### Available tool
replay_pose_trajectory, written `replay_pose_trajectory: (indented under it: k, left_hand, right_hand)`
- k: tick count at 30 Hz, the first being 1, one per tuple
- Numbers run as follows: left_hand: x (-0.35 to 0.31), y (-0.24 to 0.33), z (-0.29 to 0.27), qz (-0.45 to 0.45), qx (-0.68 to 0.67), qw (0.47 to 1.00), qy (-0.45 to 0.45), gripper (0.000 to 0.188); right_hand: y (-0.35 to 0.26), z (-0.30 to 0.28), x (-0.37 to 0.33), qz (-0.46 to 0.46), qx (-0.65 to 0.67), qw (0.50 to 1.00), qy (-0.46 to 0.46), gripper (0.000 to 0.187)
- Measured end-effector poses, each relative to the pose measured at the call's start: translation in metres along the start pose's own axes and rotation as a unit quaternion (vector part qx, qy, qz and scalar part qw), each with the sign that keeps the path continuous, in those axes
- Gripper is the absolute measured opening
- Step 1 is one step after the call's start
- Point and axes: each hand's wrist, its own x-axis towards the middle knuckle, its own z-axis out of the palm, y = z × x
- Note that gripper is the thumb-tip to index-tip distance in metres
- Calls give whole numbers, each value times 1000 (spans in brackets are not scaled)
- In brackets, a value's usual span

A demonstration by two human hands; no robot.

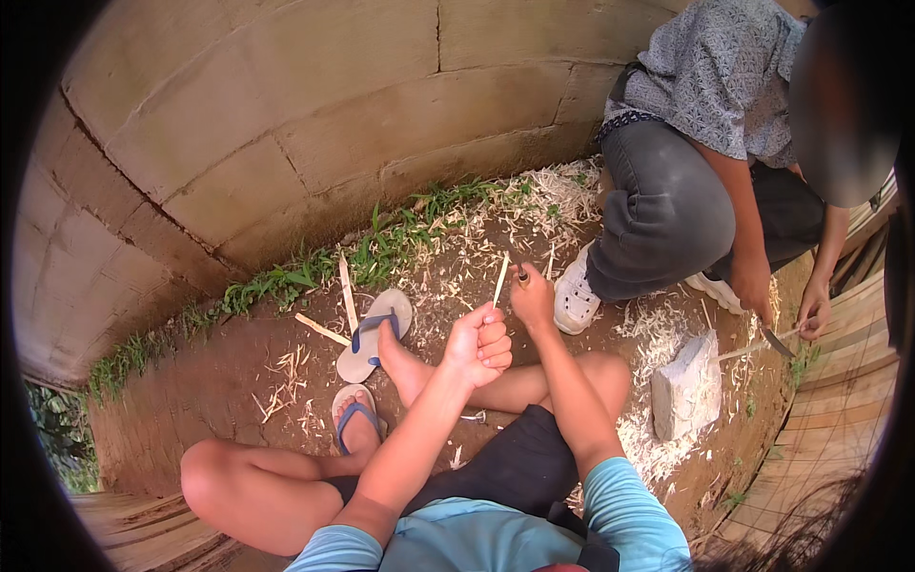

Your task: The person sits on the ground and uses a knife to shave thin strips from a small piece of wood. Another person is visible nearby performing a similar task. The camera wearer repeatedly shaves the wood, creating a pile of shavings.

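Observation:
My left hand is closed in a fist around the lower end of a thin, pale wood stick, which points up and away from me. Just to its right, my right hand grips a knife by its handle. The short dark blade shows small beyond the fist, near the stick; whether the two touch I cannot tell. Pale wood shavings litter the ground beyond both hands.
Another person in a patterned grey shirt sits at right, working a knife against a stick. Near them stands a pale stone block. Two split wood pieces lie by my flip-flop. A block wall rises behind.

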Motion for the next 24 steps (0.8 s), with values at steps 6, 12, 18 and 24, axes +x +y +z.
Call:
replay_pose_trajectory:
  k: [6, 12, 18, 24]
  left_hand:
    - [1, 2, 0, -26, -1, 999, -41, 35]
    - [5, -4, -9, -29, -4, 999, -17, 36]
    - [-2, 1, -4, -54, 56, 997, 3, 35]
    - [6, 5, -8, -23, 31, 999, -5, 35]
  right_hand:
    - [-1, -9, -4, -95, 13, 995, -6, 13]
    - [8, -1, -11, -286, 89, 954, 13, 16]
    - [19, 12, 2, 47, 8, 998, 30, 17]
    - [43, 37, -10, 74, 158, 985, 3, 18]
